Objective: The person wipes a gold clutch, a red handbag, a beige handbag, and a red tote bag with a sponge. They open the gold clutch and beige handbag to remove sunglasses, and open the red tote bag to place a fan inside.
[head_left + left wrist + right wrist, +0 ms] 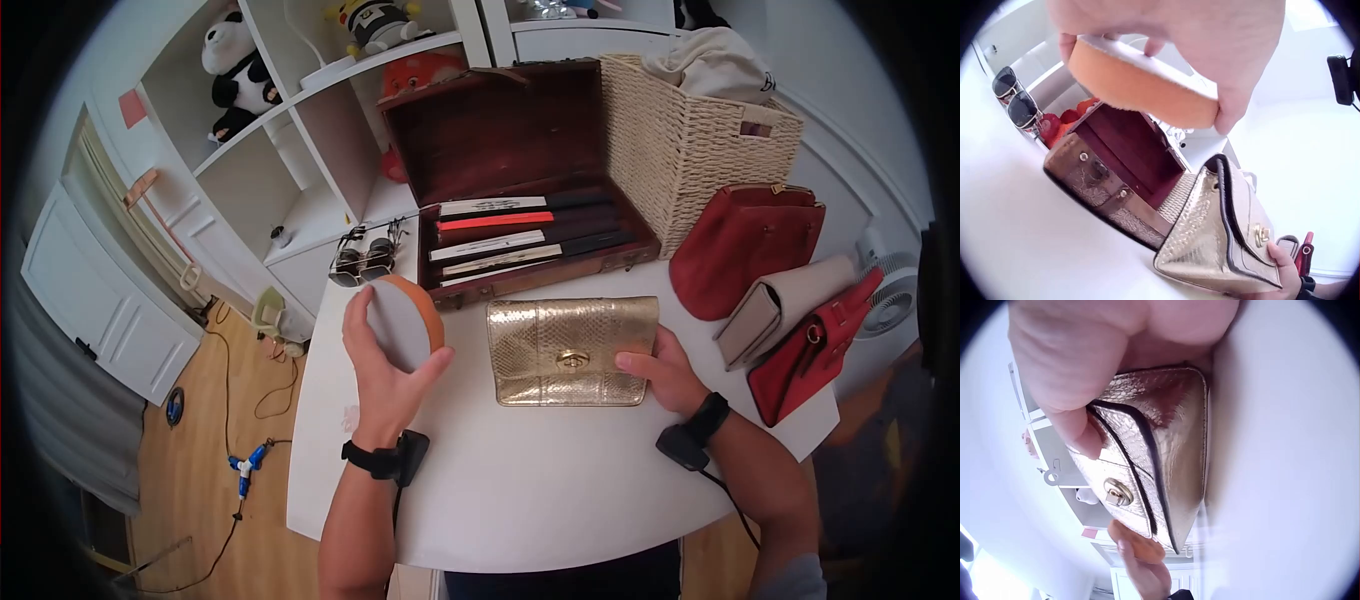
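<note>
In the head view my left hand (pixel 385 385) grips a round sponge (pixel 400 325) with a pale grey face and an orange side, raised above the white table. My fingers and thumb clasp its edges; the orange side (pixel 1141 90) faces the left wrist camera. On the right, my right hand (pixel 675 375) holds the end of a gold snakeskin-textured clutch bag (pixel 525 340), thumb on its front flap. The bag stands upright, tilted back a little, with its flap down over the front. Its round turn-lock clasp (pixel 1117 492) shows in the right wrist view. The sponge is apart from the bag.
Behind the clutch an open brown case (pixel 490 140) holds several long slim items. Sunglasses (pixel 365 262) lie left of it, and a wicker basket (pixel 645 140) stands right. A red bag (pixel 715 255), beige bag (pixel 770 310) and smaller red bag (pixel 800 365) fill the right side.
</note>
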Demonstrator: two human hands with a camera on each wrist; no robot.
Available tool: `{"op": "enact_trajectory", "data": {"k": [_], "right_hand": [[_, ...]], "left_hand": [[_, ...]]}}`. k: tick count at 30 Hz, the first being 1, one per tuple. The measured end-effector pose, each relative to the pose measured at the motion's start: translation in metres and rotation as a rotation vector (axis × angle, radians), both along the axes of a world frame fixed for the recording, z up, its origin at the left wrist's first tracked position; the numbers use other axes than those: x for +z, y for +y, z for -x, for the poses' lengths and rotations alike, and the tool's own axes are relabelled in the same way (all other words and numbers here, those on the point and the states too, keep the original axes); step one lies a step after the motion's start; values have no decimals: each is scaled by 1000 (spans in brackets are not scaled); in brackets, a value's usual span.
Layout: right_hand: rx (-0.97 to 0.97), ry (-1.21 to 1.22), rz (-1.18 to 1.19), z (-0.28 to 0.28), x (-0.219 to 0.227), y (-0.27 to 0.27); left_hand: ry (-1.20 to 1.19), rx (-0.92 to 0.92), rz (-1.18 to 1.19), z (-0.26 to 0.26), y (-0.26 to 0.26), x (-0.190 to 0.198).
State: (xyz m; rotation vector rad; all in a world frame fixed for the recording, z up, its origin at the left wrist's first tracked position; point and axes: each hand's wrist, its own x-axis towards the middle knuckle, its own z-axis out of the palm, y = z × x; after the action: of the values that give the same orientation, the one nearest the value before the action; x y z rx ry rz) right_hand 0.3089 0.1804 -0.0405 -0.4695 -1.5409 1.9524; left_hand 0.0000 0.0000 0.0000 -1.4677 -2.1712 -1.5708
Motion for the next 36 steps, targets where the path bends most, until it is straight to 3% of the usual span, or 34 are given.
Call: {"op": "enact_trajectory", "data": {"k": [1, 3, 7, 13, 19, 26, 36], "right_hand": [[-8, -2, -7, 2, -1, -2], [-33, 25, 136, 7, -3, -9], [-7, 38, 164, 11, 1, -17], [2, 30, 111, 12, 5, -22], [7, 34, 46, 11, 5, -22], [4, 42, 36, 11, 7, -22], [125, 41, -166, 11, -5, -24]], "left_hand": [[-2, -8, -7, -4, 0, 3], [404, -46, -112, -19, -2, 9], [594, -276, -131, -48, -1, 11], [648, -367, -22, -66, 0, 9], [628, -271, 98, -70, 0, 12], [670, -282, 64, -76, -1, 13], [633, -150, -11, -87, -4, 16]]}}
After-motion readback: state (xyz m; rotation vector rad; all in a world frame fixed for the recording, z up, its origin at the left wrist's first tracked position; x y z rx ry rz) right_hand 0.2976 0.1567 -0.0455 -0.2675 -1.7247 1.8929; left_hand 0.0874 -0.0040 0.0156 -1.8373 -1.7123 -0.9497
